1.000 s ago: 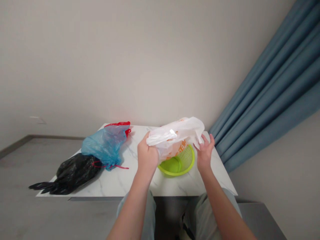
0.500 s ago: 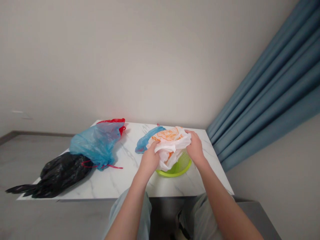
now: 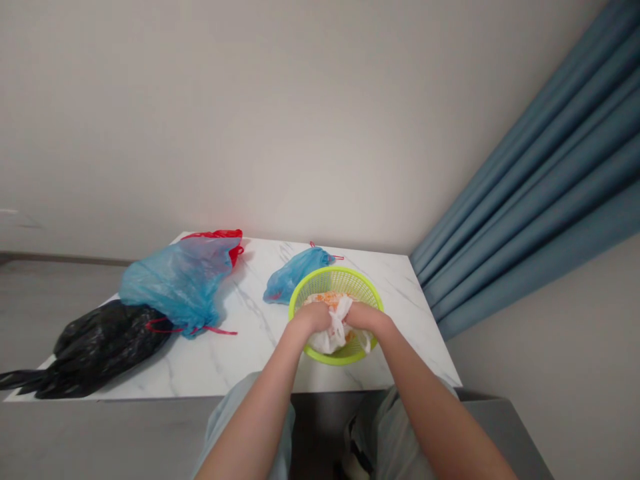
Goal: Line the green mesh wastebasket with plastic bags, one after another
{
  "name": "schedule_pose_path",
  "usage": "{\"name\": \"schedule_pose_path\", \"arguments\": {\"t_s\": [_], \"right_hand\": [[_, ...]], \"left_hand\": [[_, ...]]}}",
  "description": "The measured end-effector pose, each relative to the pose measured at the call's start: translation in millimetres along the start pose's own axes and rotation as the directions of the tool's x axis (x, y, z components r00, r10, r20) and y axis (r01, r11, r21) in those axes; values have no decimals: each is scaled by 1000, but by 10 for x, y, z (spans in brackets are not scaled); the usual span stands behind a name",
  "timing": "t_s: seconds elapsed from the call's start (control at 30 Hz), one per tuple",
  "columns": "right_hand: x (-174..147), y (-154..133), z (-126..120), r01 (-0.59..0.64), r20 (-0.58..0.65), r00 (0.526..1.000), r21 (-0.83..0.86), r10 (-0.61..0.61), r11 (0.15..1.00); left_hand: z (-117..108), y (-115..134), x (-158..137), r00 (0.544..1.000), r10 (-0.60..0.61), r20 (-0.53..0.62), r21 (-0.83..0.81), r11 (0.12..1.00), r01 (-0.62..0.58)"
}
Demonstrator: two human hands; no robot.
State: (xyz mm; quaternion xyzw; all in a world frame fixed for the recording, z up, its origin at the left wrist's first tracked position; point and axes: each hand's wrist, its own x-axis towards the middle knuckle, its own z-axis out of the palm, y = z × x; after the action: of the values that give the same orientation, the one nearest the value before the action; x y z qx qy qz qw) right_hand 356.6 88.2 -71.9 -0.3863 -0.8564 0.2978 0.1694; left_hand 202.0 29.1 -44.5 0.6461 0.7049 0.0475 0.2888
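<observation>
A white plastic bag (image 3: 327,341) with orange print lies crumpled inside a lime-green plastic basket (image 3: 336,361). Both my hands reach down into the basket. My left hand (image 3: 317,316) is closed on the bag's left side, its fingertips tucked out of sight. My right hand (image 3: 361,316) grips the bag near its bunched white handles, fingers partly hidden. Just behind the basket's left rim rests a small blue plastic bag (image 3: 295,272) with red drawstrings.
On the left of the white marbled table (image 3: 240,367) lie a big blue plastic bag (image 3: 175,277), a red bag (image 3: 235,253) partly beneath it, and a black plastic bag (image 3: 110,347). A blue curtain (image 3: 520,200) hangs at the right.
Both hands have lowered the white bag from above the basket down into it. The basket's rim, partly covered before, now shows almost whole. The view has shifted slightly.
</observation>
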Motion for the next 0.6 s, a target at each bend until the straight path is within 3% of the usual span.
{"name": "schedule_pose_path", "arguments": {"t_s": [0.1,0.2,0.27,0.33,0.4,0.5,0.6], "right_hand": [[-2,-71,-27,-80,56,994,-136,89,987],[-13,-142,-192,-285,-122,958,-288,260,914],[-27,-139,-343,-400,-247,908,-281,337,872],[-46,-101,-481,-480,-330,853,-189,406,856],[-64,-63,-571,-516,-358,811,-63,464,854],[-90,-88,-565,-469,-314,834,33,455,883],[-127,-209,-425,-410,-173,903,-66,394,910]], "left_hand": [[-11,-1,109,999,-46,-27,27,999,47],[-95,13,75,977,-63,-202,0,998,64],[-204,4,16,919,-86,-385,-70,996,64],[-328,-33,-31,833,-141,-535,-161,985,64],[-427,-87,-55,781,-205,-590,-244,967,69],[-478,-168,-76,779,-267,-567,-336,939,77],[-454,-220,-135,758,-312,-572,-359,927,110]]}}
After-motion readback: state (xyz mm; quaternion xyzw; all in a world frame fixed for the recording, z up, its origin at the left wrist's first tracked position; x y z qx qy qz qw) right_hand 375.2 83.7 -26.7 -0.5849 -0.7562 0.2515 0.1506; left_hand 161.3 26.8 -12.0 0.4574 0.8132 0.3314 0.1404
